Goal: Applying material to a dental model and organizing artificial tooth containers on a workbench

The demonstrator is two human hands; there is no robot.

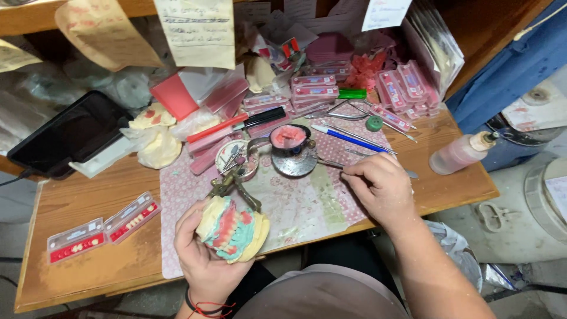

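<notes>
Your left hand (204, 260) cups a dental cast (231, 229) from below, fingers wrapped firmly around its cream plaster base; pink wax and teal material show on the face turned up toward you. A brass-coloured articulator frame (231, 184) rises from the far side of that grip and leans over the patterned mat (301, 204).

Your right hand (381, 186) pinches a thin metal instrument (331, 163) between thumb and fingertips, a narrow closed hold. The tool's tip points away from the grip toward your left, reaching the rim of a small dark bowl of pink wax (289, 139), which sits on a round metal saucer (293, 162) just beyond the tip.

Beyond the right hand lie a blue pen (348, 139) and several slim steel tools (354, 115). Further out from it stands a squeeze bottle of pinkish liquid (460, 153). Outward of the left hand, two clear tooth cards (103, 227) rest on the wooden bench (77, 266), well apart from the cast. A black tablet (71, 136) lies further off on that side.
</notes>
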